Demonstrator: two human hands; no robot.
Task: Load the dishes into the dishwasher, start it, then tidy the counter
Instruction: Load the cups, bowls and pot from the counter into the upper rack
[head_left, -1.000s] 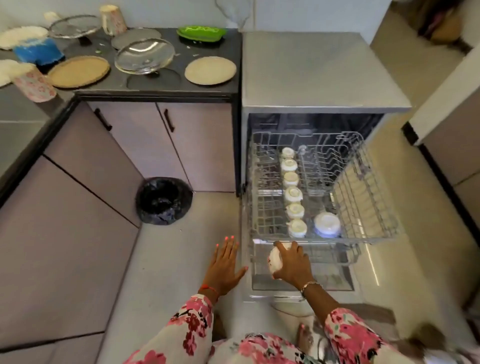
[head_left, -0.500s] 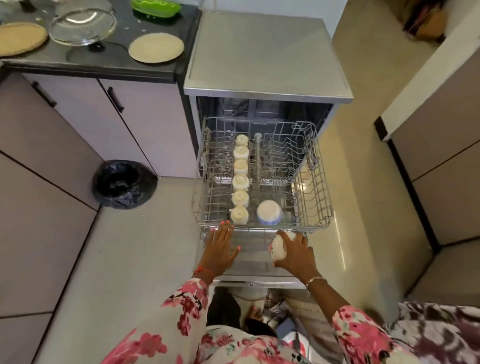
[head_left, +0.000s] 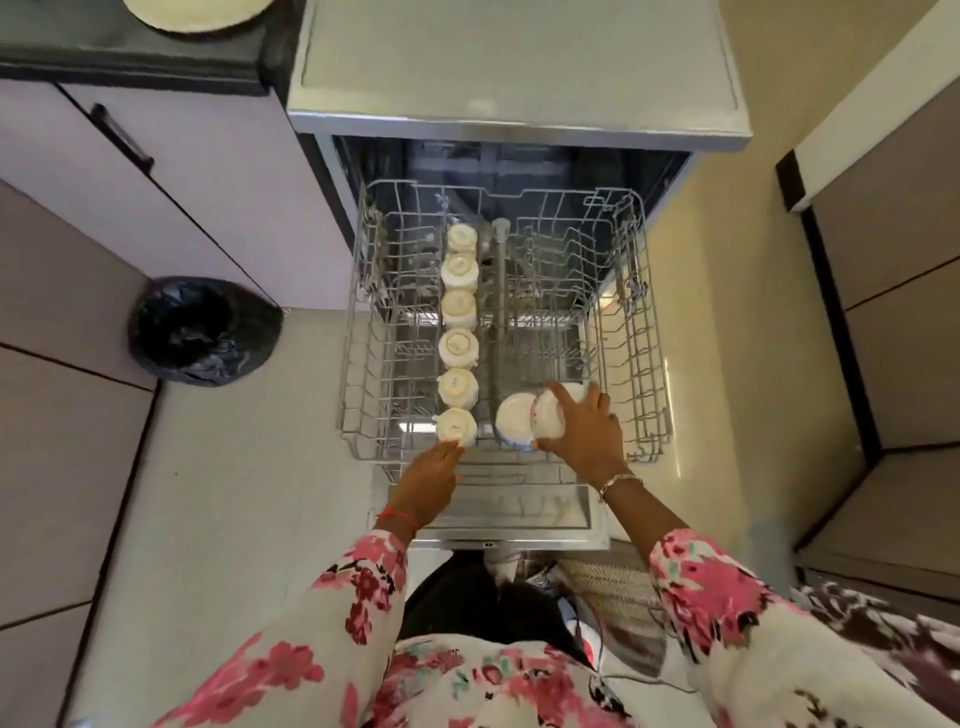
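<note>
The dishwasher (head_left: 519, 78) stands open with its wire upper rack (head_left: 641, 332) pulled out. Several cream cups (head_left: 458, 348) stand upside down in a row along the rack's left half. A white bowl with a blue rim (head_left: 514, 418) sits inverted at the rack's front middle. My right hand (head_left: 584, 431) grips a small white bowl (head_left: 549, 418) right beside that bowl, inside the rack. My left hand (head_left: 431, 480) rests on the rack's front edge, fingers straight, near the closest cup (head_left: 456, 427).
A black-lined bin (head_left: 202, 330) stands on the floor at left, by the cabinet doors (head_left: 197, 192). A round beige plate (head_left: 197, 13) lies on the dark counter at top left. The lowered dishwasher door (head_left: 519, 514) lies below the rack. Cabinets line the right side.
My right hand has carried the small bowl up from below the rack's front into the rack beside the blue-rimmed bowl. My left hand moved right onto the rack's front edge. The view moved closer.
</note>
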